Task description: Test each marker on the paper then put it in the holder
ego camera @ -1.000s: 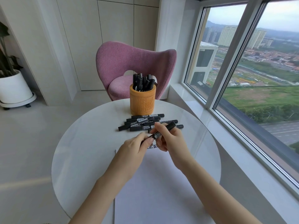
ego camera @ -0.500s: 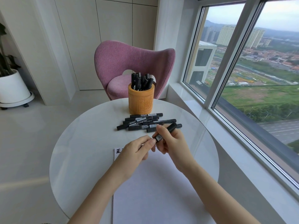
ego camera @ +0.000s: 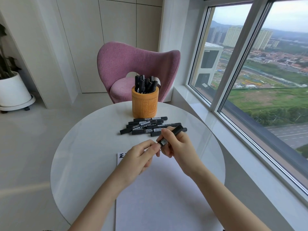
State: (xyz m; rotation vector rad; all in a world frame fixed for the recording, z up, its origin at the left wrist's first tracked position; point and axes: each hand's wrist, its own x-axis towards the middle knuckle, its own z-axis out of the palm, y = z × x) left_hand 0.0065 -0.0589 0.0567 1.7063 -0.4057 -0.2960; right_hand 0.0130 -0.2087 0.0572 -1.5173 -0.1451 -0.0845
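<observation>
My right hand [ego camera: 177, 148] grips a black marker [ego camera: 171, 135] that slants up to the right above the top of the white paper [ego camera: 160, 194]. My left hand [ego camera: 139, 158] pinches the marker's lower end, where the cap is; fingers hide that end. Black written marks [ego camera: 120, 155] show at the paper's top left corner. Several loose black markers [ego camera: 146, 126] lie in a pile just beyond my hands. Behind them stands an orange carved holder [ego camera: 144, 105] with several markers [ego camera: 145, 85] upright in it.
A round white table [ego camera: 80, 155] carries everything. A pink chair [ego camera: 131, 64] sits behind the table. A large window [ego camera: 260, 72] and its sill run along the right. A white plant pot [ego camera: 14, 90] stands on the floor at far left.
Both hands stay together on the marker and have drifted slightly toward me and left over the paper. The written marks at the paper's corner have come into sight.
</observation>
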